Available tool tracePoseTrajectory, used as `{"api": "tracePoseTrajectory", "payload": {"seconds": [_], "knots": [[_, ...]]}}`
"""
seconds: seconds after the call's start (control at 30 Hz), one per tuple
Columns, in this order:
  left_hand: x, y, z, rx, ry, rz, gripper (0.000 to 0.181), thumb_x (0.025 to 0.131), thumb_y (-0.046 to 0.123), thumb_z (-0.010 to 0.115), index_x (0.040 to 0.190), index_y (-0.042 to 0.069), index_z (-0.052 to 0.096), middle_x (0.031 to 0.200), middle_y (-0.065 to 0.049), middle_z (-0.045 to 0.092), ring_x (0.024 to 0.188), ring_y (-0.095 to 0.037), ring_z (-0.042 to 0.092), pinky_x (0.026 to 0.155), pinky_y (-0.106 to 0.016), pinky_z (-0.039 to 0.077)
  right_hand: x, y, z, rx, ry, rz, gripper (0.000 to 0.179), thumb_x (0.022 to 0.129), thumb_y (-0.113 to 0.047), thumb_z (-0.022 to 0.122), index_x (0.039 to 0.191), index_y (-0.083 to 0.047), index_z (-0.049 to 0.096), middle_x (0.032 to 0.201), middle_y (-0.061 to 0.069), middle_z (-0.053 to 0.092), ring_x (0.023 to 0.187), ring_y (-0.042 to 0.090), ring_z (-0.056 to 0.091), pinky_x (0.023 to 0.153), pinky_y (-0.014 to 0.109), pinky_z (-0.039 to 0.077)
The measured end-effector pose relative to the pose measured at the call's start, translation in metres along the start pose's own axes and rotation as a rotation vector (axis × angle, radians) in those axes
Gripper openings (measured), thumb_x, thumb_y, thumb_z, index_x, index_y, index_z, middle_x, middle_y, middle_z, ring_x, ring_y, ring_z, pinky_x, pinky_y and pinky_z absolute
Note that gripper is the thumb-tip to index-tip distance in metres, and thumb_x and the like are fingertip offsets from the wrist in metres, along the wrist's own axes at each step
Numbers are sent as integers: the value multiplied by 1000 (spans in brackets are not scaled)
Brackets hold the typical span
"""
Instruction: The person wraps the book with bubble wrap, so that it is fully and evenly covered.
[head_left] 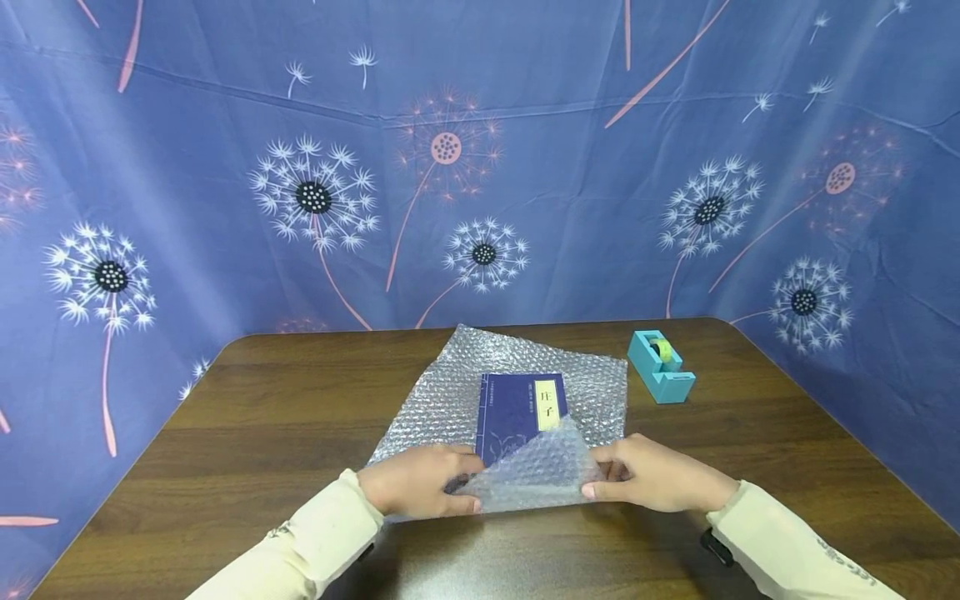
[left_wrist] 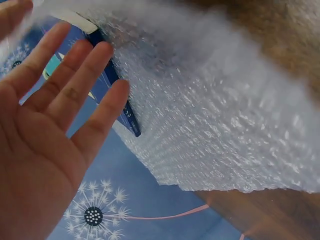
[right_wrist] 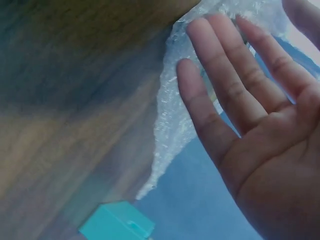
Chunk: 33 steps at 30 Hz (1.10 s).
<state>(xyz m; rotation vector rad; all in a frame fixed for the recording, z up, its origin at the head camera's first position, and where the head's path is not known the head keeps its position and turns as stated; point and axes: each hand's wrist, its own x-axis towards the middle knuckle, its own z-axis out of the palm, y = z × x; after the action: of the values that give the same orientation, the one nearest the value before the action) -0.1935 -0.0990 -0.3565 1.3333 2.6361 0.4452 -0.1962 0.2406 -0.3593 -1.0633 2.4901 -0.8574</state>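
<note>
A dark blue book [head_left: 517, 410] with a pale yellow title strip lies flat on a sheet of bubble wrap [head_left: 450, 392] spread at the middle of the wooden table [head_left: 262, 417]. The near corner of the sheet is folded up over the book's lower right part, so that corner of the cover shows only dimly through the bubbles, while the top and left of the cover lie bare. The left hand [head_left: 420, 482] rests at the book's near left corner with its fingers lying along the folded flap; the left wrist view shows those fingers [left_wrist: 75, 80] straight and a little spread, close against the book's edge [left_wrist: 122, 107] and the wrap [left_wrist: 215, 115]. The right hand [head_left: 660, 475] presses the flap's right edge, and the right wrist view shows its fingers [right_wrist: 225, 85] straight and close together against the wrap [right_wrist: 172, 125], gripping nothing. Both arms wear cream sleeves [head_left: 300, 542]. A teal tape dispenser [head_left: 660, 367] stands well apart to the right of the sheet, toward the far edge of the table. A blue cloth printed with dandelions [head_left: 480, 167] hangs behind and around the table.
</note>
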Motion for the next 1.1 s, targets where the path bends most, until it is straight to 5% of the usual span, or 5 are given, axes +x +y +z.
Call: {"api": "tracePoseTrajectory", "payload": {"seconds": [0.23,0.53,0.73,0.87,1.1], "knots": [[5,1,0,96,147,-112,29,93,30,74,76,16,55,66,11,47,59,-4,42,54,-25,43,8,8,-4,16,140,39,15,102,-28,63,94,-18,71,83,-11,66,71,2,54,63,25,50],[14,6,10,202,310,-300,32,84,34,82,71,16,60,65,6,57,57,-12,55,50,-33,49,19,10,-2,-1,228,137,15,98,-23,68,86,-17,70,80,-9,66,68,4,49,61,24,44],[22,12,19,416,332,-386,36,79,42,85,70,15,62,66,3,60,56,-15,59,48,-31,50,23,12,5,-36,251,178,17,97,-21,70,80,-18,70,67,-10,55,58,3,41,54,23,37],[28,18,22,525,327,-410,37,76,45,87,84,14,68,77,-1,68,66,-19,66,55,-33,54,25,14,8,-82,265,183,20,96,-18,71,76,-19,68,61,-12,52,54,2,41,51,23,38],[40,32,22,669,272,-326,29,77,23,87,102,20,72,94,1,70,85,-16,68,70,-33,58,28,9,13,-138,302,239,22,93,-16,73,73,-19,66,61,-11,54,54,4,45,50,24,40]]}}
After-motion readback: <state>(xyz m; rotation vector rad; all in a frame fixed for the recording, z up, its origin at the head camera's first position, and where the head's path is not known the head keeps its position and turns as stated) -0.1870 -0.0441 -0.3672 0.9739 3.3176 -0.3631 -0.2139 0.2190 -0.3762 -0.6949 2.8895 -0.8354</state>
